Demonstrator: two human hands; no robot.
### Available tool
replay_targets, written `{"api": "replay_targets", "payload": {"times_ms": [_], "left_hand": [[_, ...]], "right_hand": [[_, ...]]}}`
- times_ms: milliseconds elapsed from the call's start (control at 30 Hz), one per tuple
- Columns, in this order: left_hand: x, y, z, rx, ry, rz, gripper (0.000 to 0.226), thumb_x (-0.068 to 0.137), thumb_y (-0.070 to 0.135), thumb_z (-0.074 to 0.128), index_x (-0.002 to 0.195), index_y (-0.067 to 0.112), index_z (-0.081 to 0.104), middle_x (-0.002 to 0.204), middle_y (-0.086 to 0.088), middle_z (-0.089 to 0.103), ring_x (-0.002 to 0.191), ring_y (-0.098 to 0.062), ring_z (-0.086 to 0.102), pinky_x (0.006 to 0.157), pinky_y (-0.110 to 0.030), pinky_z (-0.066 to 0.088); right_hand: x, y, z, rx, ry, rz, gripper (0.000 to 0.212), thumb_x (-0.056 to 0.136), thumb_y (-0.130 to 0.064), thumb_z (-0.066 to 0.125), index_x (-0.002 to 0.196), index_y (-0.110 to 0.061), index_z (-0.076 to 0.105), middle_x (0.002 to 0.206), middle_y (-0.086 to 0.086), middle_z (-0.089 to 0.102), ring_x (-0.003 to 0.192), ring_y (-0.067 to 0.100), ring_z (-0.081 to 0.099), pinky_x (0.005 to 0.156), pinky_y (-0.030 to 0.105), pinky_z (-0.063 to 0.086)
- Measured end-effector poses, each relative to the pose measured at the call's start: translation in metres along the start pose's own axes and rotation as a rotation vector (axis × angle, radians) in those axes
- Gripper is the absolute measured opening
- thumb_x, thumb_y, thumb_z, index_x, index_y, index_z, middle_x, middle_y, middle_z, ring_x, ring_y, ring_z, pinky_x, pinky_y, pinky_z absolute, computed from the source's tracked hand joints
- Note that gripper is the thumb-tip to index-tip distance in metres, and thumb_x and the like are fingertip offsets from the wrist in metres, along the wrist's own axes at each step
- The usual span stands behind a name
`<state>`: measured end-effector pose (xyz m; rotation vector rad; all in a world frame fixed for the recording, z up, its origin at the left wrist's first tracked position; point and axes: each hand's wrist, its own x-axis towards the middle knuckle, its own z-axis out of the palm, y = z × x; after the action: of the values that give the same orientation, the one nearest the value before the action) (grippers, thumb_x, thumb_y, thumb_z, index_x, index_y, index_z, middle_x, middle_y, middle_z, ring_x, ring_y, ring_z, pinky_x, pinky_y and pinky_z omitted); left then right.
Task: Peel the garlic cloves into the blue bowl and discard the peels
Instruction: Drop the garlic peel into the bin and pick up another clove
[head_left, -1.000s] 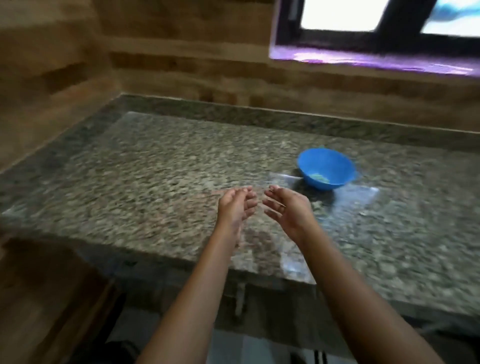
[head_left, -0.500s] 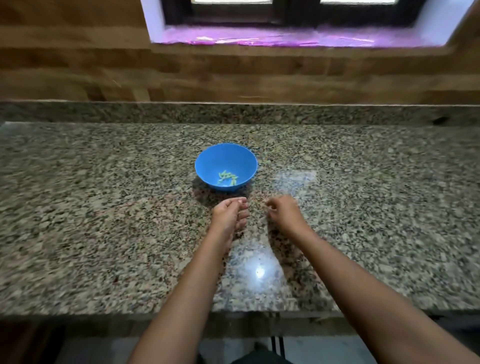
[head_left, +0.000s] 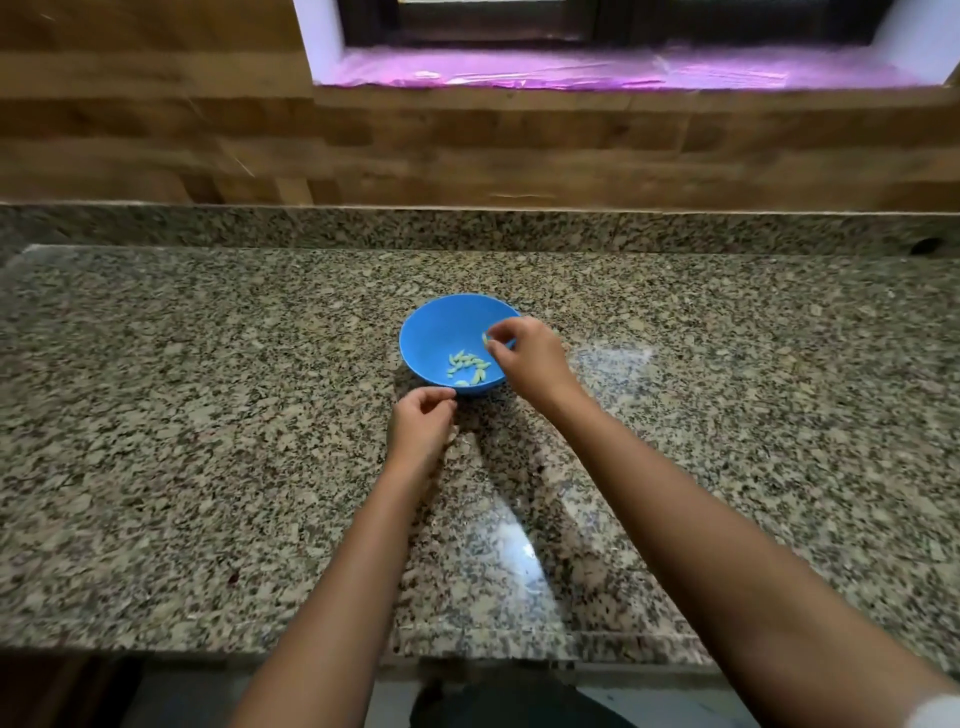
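The blue bowl (head_left: 441, 332) stands in the middle of the granite counter with several pale peeled garlic cloves (head_left: 467, 368) on its bottom. My right hand (head_left: 524, 358) reaches over the bowl's right rim and pinches one pale garlic clove (head_left: 485, 339) between thumb and fingers. My left hand (head_left: 422, 427) hovers just in front of the bowl, its fingers curled with thumb and fingertips together; whether they pinch a peel is too small to tell.
The speckled granite counter (head_left: 208, 441) stretches wide on both sides, with a raised granite lip and a wooden wall (head_left: 467, 145) behind. A window sill (head_left: 623, 73) glows pink above. The counter's front edge runs near the bottom of the view.
My right hand rose from the counter in front of the bowl and moved over its right rim with a clove. The left hand stayed in front of the bowl. The camera swung to centre on the bowl.
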<state>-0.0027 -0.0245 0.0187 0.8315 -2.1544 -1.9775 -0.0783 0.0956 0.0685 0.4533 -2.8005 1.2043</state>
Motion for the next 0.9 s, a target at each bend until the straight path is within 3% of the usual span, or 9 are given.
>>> {"api": "replay_targets", "payload": {"times_ms": [133, 233, 333, 400, 500, 633, 700, 767, 900], "left_hand": [[0.012, -0.003, -0.013, 0.404, -0.057, 0.104, 0.026, 0.084, 0.008, 0.064, 0.109, 0.011, 0.062, 0.104, -0.006, 0.066, 0.082, -0.020, 0.063, 0.075, -0.030, 0.049], [0.015, -0.013, -0.014, 0.692, -0.193, 0.192, 0.044, 0.079, 0.007, 0.069, 0.122, 0.010, 0.059, 0.118, -0.009, 0.061, 0.104, -0.025, 0.059, 0.089, -0.030, 0.046], [0.016, -0.020, -0.012, 0.769, -0.194, 0.297, 0.037, 0.080, 0.003, 0.064, 0.116, 0.009, 0.064, 0.116, -0.013, 0.061, 0.106, -0.025, 0.058, 0.093, -0.027, 0.041], [0.016, -0.022, -0.012, 0.676, -0.195, 0.268, 0.031, 0.081, 0.002, 0.064, 0.111, 0.009, 0.066, 0.108, -0.008, 0.064, 0.096, -0.021, 0.061, 0.085, -0.025, 0.045], [0.013, -0.021, -0.015, 0.255, -0.286, 0.067, 0.023, 0.077, 0.003, 0.072, 0.096, 0.013, 0.065, 0.103, -0.013, 0.067, 0.089, -0.024, 0.064, 0.079, -0.035, 0.054], [0.010, -0.014, -0.020, 0.057, -0.420, 0.008, 0.022, 0.075, 0.002, 0.075, 0.088, 0.011, 0.060, 0.091, -0.016, 0.068, 0.079, -0.021, 0.066, 0.073, -0.029, 0.055], [0.007, -0.007, -0.018, -0.071, -0.452, -0.023, 0.022, 0.075, 0.000, 0.072, 0.090, 0.007, 0.058, 0.083, -0.011, 0.070, 0.070, -0.015, 0.068, 0.063, -0.024, 0.055], [0.005, -0.003, -0.017, -0.224, -0.424, -0.059, 0.022, 0.074, 0.001, 0.071, 0.092, 0.005, 0.059, 0.079, -0.009, 0.069, 0.066, -0.014, 0.067, 0.057, -0.023, 0.054], [-0.001, -0.002, -0.017, -0.299, -0.469, -0.055, 0.029, 0.065, 0.006, 0.074, 0.093, 0.004, 0.066, 0.084, -0.007, 0.071, 0.076, -0.016, 0.067, 0.066, -0.027, 0.057]], "right_hand": [[0.006, -0.005, 0.008, 0.077, -0.013, 0.048, 0.027, 0.093, -0.010, 0.054, 0.117, 0.000, 0.063, 0.116, 0.013, 0.065, 0.106, 0.023, 0.061, 0.096, 0.033, 0.046], [-0.014, 0.004, 0.012, 0.223, 0.014, 0.133, 0.019, 0.090, -0.008, 0.059, 0.105, -0.001, 0.069, 0.095, 0.009, 0.070, 0.082, 0.019, 0.065, 0.082, 0.035, 0.054], [-0.040, 0.011, 0.016, 0.310, -0.024, 0.240, 0.011, 0.086, -0.010, 0.066, 0.092, -0.002, 0.070, 0.072, 0.001, 0.064, 0.058, 0.010, 0.057, 0.059, 0.029, 0.053], [-0.054, 0.016, 0.020, 0.364, -0.043, 0.329, 0.009, 0.083, -0.011, 0.070, 0.085, -0.002, 0.067, 0.070, 0.007, 0.065, 0.058, 0.015, 0.060, 0.056, 0.032, 0.052], [-0.066, 0.022, 0.026, 0.447, -0.078, 0.435, 0.015, 0.080, -0.009, 0.072, 0.084, -0.003, 0.060, 0.073, 0.009, 0.064, 0.058, 0.017, 0.061, 0.052, 0.032, 0.051], [-0.070, 0.022, 0.024, 0.409, -0.242, 0.294, 0.030, 0.083, -0.009, 0.069, 0.112, -0.012, 0.066, 0.105, -0.001, 0.066, 0.071, 0.011, 0.062, 0.059, 0.026, 0.053], [-0.071, 0.020, 0.019, 0.359, -0.259, 0.228, 0.025, 0.084, -0.016, 0.068, 0.109, -0.012, 0.069, 0.095, -0.001, 0.069, 0.069, 0.006, 0.061, 0.060, 0.023, 0.052], [-0.073, 0.018, 0.014, 0.376, -0.235, 0.239, 0.019, 0.085, -0.018, 0.067, 0.101, -0.009, 0.071, 0.084, 0.005, 0.069, 0.067, 0.012, 0.063, 0.062, 0.027, 0.056], [-0.080, 0.016, 0.011, 0.533, -0.197, 0.288, 0.015, 0.086, -0.012, 0.064, 0.098, -0.003, 0.068, 0.084, 0.008, 0.069, 0.068, 0.015, 0.066, 0.066, 0.026, 0.058]]}}
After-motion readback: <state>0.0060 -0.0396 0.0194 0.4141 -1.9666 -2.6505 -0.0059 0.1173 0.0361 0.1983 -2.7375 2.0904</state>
